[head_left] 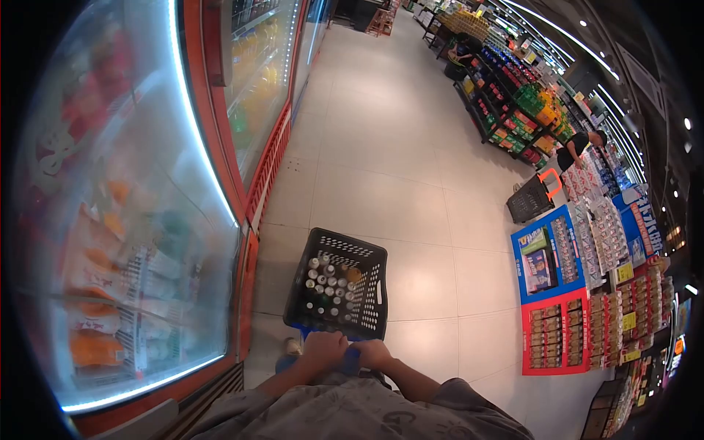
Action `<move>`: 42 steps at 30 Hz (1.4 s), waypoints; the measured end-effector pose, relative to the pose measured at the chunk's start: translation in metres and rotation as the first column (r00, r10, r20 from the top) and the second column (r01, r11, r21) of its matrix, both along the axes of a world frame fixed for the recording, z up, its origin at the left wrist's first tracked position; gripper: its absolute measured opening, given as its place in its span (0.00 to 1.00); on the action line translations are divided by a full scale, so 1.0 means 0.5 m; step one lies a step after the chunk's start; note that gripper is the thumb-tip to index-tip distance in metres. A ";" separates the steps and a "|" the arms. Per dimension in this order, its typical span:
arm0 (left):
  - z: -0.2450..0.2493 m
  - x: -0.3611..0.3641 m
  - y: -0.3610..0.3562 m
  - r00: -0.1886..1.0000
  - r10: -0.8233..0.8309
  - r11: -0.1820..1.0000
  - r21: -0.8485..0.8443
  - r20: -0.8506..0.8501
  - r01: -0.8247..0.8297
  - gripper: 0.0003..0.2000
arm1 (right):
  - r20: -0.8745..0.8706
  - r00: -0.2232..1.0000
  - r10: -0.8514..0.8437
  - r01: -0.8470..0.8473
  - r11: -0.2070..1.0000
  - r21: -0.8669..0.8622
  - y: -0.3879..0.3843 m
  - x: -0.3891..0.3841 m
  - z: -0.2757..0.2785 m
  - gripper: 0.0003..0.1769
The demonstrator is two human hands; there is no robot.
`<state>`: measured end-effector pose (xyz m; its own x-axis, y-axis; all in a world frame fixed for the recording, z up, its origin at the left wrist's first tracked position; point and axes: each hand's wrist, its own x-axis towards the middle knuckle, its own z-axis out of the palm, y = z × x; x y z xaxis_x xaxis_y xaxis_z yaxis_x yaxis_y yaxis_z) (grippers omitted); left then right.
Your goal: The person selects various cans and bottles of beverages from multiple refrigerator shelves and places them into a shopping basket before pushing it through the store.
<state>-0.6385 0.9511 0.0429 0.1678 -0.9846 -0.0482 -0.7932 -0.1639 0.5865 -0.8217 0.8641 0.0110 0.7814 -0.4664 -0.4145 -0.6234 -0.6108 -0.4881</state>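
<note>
Just in front of my body stands a black perforated plastic shopping basket with a blue handle on its near side. Several bottles with pale caps stand inside it, along with an orange-brown item. My left hand is closed round the handle at its left part. Close beside it, my right hand grips the same handle. The handle's middle is partly covered by my fingers.
On the left runs a lit glass-door cooler with an orange-red frame. Pale floor tiles stretch ahead. To the right are blue and red display stands, a dark basket with an orange handle, a person in black and drink shelves.
</note>
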 end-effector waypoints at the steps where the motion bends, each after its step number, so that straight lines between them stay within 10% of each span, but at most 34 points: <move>1: -0.005 0.010 -0.019 1.000 -0.010 1.000 0.024 0.004 0.010 0.16 | 0.030 1.000 -0.009 0.010 0.999 -0.053 -0.011 0.006 -0.007 0.20; 12: 0.006 0.064 -0.257 0.998 -0.049 0.975 0.218 0.044 0.038 0.20 | 0.316 0.949 0.007 0.094 0.949 -0.302 -0.211 0.058 0.014 0.11; 27: -0.020 0.102 -0.570 0.981 0.047 0.951 0.293 0.190 -0.103 0.18 | 0.480 0.875 0.066 0.050 0.973 -0.225 -0.561 0.113 -0.024 0.09; 42: -0.030 0.191 -0.842 0.926 0.151 0.974 0.109 0.346 -0.200 0.20 | 0.299 0.950 0.085 -0.017 0.974 -0.224 -0.861 0.235 -0.019 0.09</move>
<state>-0.5429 0.5303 0.0279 0.3677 -0.9252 -0.0940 -0.8897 -0.3794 0.2540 -0.7043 0.4336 0.0015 0.8793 -0.4740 -0.0463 -0.4307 -0.7498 -0.5023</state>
